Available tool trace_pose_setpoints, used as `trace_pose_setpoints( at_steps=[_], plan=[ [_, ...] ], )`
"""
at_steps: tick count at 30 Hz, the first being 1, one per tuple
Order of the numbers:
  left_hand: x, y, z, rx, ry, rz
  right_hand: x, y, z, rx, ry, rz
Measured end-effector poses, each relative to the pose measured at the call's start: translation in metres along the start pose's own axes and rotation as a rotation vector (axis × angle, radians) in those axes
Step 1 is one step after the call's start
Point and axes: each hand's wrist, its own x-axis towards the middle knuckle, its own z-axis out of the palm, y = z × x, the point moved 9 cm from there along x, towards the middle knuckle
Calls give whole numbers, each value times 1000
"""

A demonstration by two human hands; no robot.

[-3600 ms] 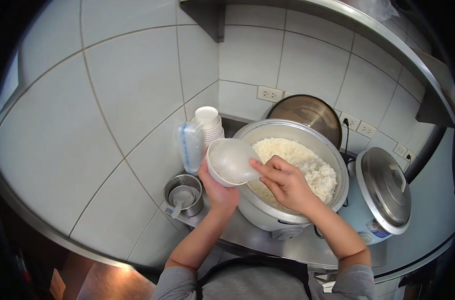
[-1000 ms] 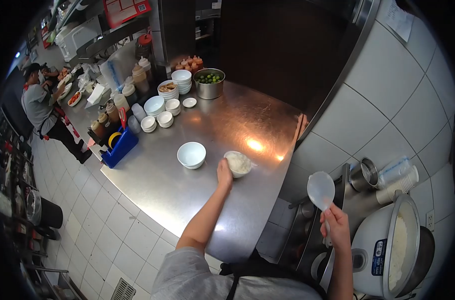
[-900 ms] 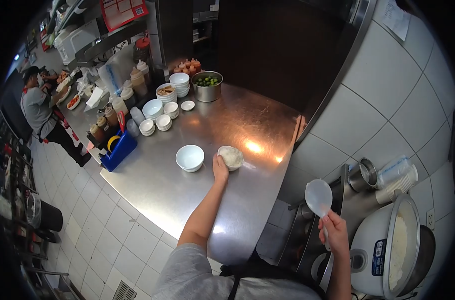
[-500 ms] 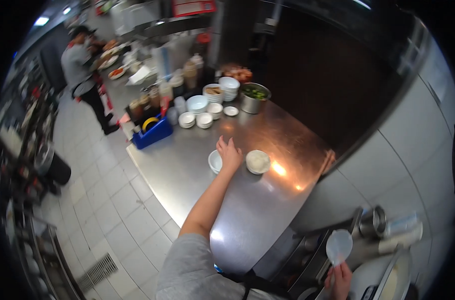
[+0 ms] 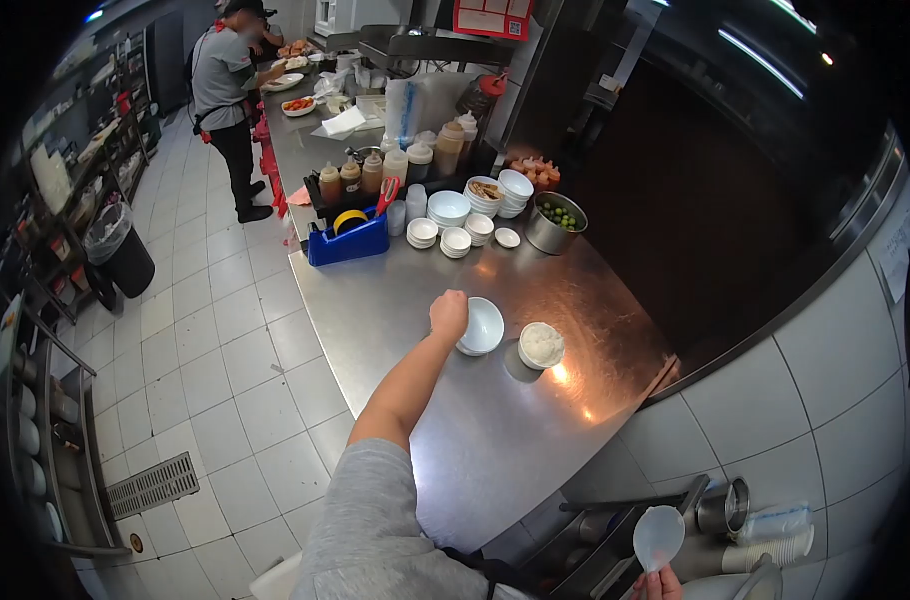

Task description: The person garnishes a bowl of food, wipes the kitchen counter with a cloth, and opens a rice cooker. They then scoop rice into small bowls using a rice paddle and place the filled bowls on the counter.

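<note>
My left hand (image 5: 449, 315) is closed at the left rim of a white bowl (image 5: 483, 327) on the steel counter, its fingertips partly hidden. Nothing shows inside that bowl. Just to its right stands a second bowl (image 5: 542, 345), heaped with white rice. Low at the right, my right hand (image 5: 659, 585) grips the handle of a pale, translucent rice paddle (image 5: 659, 537), which is held with its round blade up and away from the counter.
Along the counter's far side are stacked small dishes (image 5: 456, 241), a blue tape dispenser (image 5: 349, 243), sauce bottles (image 5: 418, 160) and a metal pot of green limes (image 5: 557, 224). A co-worker (image 5: 225, 95) stands farther back at the left. A shelf with a metal container (image 5: 723, 507) is at lower right.
My left hand has gone from open above the bowl's right side to closed at its left rim. The bowl sits nearer the rice bowl. My view has shifted; the paddle stays in my right hand.
</note>
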Motion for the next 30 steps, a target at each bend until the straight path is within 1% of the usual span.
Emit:
trace_pose_setpoints(
  at_steps=[3, 4, 7, 8, 9, 10, 11, 12, 13, 14, 15, 16, 17, 18, 19, 20, 21, 22, 23, 24, 25, 27, 28, 29, 30],
  plan=[
    [-2, 9, -10, -108, 135, 17, 0, 0, -10, -55, -6, 30],
    [-1, 9, -13, -146, 149, 10, -1, -1, -14, -65, 0, 46],
    [-2, 15, -29, -305, 210, -23, -8, -16, -30, -209, -48, -9],
    [-2, 17, -41, -381, 249, -49, -14, -20, -36, -253, -68, 44],
    [-2, 21, -51, -457, 284, -72, -18, -22, -47, -340, -95, 77],
    [-2, 22, -56, -602, 333, -105, -22, -21, -61, -421, -115, 113],
    [0, 20, -50, -615, 367, -133, -25, -30, -74, -531, -66, 37],
    [2, 20, -43, -632, 387, -147, -32, -23, -98, -632, -118, 242],
    [-4, 27, -21, -1079, 108, -376, -30, -1, -140, -584, -116, 265],
    [-12, 53, -17, -1386, -128, -346, -41, -20, -144, -496, -61, 267],
    [-19, 80, -14, -1647, -354, -233, -49, -33, -163, -499, -16, 307],
    [-39, 108, -26, -1716, -482, -257, -52, -49, -179, -488, -30, 220],
    [-58, 124, -31, -1759, -527, -326, -62, -63, -198, -425, 49, 201],
    [-71, 135, -21, -1864, -597, -381, -62, -80, -207, -347, -8, 33],
    [-90, 152, -15, -2023, -634, -536, -66, -92, -223, -324, 43, -15],
    [-107, 179, -17, -2167, -767, -522, -68, -92, -243, -307, 61, -66],
    [-128, 199, -16, -2177, -812, -584, -73, -85, -266, -291, 131, -50],
    [-145, 221, -12, -2229, -990, -556, -78, -75, -291, -326, 184, -8],
    [-168, 248, -14, -2245, -1270, -409, -86, -65, -317, -353, 322, 21],
    [-204, 285, -32, -2285, -1471, -439, -93, -47, -349, -447, 453, 109],
    [-230, 302, -27, -2326, -1568, -571, -101, -27, -378, -545, 561, 195],
    [-271, 335, -30, -2373, -1723, -655, -115, 3, -427, -1270, 720, 373],
    [-287, 347, -23, -2337, -1757, -667, -120, 12, -447, -1639, 763, 464],
    [-302, 357, -15, -2301, -1788, -678, -126, 24, -462, -1728, 789, 516],
    [-318, 366, -6, -2280, -1828, -824, -130, 34, -475, -1816, 810, 569]
  ],
)
